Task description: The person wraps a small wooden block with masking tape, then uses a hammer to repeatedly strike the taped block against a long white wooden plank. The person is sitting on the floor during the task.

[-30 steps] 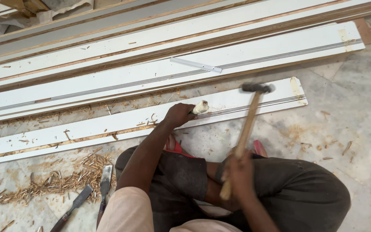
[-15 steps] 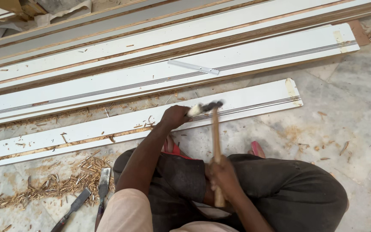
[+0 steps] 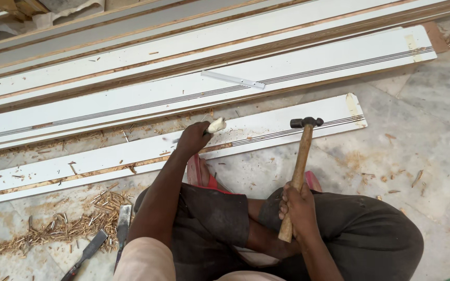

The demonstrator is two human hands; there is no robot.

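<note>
My left hand (image 3: 192, 139) grips a chisel with a pale handle (image 3: 216, 125), its tip set on a long white grooved board (image 3: 287, 125) lying on the floor. My right hand (image 3: 299, 206) holds a wooden-handled hammer (image 3: 301, 156) upright, its dark head raised to the right of the chisel and apart from it. I sit cross-legged in dark trousers just in front of the board.
More long white boards (image 3: 131, 101) lie stacked behind, one with a thin white strip (image 3: 233, 79) on it. Wood shavings (image 3: 69, 224) and two loose chisels (image 3: 123, 224) lie on the stone floor at the left. A red sandal (image 3: 200, 174) sits under my knee.
The hammer head struck the chisel handle half a second ago and has now swung back to the right. My left hand stays on the chisel.
</note>
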